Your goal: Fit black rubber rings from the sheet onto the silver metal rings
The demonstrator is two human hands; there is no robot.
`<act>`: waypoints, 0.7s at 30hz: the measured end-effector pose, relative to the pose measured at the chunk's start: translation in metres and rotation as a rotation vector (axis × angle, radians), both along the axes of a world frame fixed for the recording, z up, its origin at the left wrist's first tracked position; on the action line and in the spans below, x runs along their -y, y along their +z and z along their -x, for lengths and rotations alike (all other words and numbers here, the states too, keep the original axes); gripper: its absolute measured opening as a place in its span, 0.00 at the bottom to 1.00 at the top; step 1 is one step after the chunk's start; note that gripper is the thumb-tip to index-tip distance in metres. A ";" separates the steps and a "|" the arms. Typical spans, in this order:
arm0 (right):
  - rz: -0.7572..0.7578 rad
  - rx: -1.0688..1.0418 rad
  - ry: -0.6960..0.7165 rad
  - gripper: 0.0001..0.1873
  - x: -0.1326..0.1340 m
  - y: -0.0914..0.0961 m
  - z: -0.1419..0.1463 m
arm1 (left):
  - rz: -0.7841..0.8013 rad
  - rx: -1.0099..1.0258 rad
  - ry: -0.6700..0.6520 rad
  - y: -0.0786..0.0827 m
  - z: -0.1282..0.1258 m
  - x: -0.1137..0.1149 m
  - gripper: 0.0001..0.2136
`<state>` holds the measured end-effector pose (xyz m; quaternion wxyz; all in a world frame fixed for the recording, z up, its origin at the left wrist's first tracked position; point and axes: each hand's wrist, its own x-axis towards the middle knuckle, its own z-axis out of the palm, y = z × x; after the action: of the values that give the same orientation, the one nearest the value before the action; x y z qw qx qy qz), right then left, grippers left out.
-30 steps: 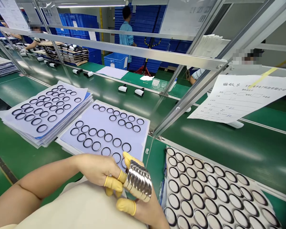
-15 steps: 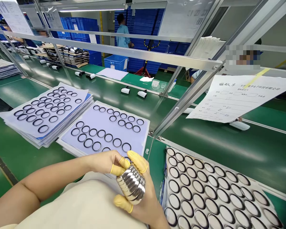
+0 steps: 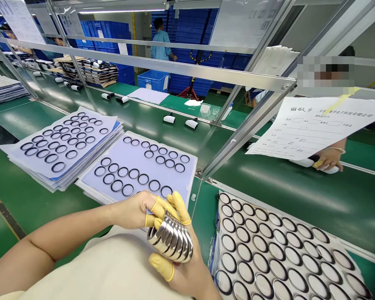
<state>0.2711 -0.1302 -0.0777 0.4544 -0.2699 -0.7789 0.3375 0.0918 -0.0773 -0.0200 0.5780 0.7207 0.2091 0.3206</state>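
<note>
A stack of shiny metal rings (image 3: 171,239) lies on its side in front of my body, held by my right hand (image 3: 192,266). Yellow finger cots cover that hand's thumb and fingertips, which close around the stack from below and behind. My left hand (image 3: 143,208), also in yellow cots, pinches the ring at the stack's left end; its fingertips are partly hidden by the rings. Just beyond the hands, black-and-silver rings sit in rows on a pale sheet (image 3: 137,157). To the right, a board (image 3: 346,246) carries many closely set rings.
Another pile of sheets (image 3: 106,125) with rings is at left. A slanted metal frame post (image 3: 228,141) rises behind the work surface, with a hanging paper form (image 3: 312,129). Across the green belt, a co-worker's hand (image 3: 329,159) touches a white device. White-and-black devices (image 3: 191,123) lie on the belt.
The ring stack has turned so its left end opens more toward my left fingers, which have shifted over it. A co-worker's hand has come into view under the paper form.
</note>
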 end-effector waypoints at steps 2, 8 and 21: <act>0.075 -0.027 0.028 0.33 0.001 0.001 0.000 | 0.082 0.016 -0.015 -0.001 -0.001 0.000 0.17; 0.229 -0.068 -0.005 0.40 0.004 0.006 0.000 | 0.423 -0.010 -0.038 -0.018 -0.003 0.002 0.18; 0.253 -0.047 -0.046 0.49 0.009 0.013 -0.001 | 0.688 -0.080 0.054 -0.018 -0.009 0.006 0.16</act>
<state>0.2725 -0.1395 -0.0644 0.4426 -0.3347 -0.7129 0.4287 0.1005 -0.0832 -0.0375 0.7698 0.4900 0.3463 0.2179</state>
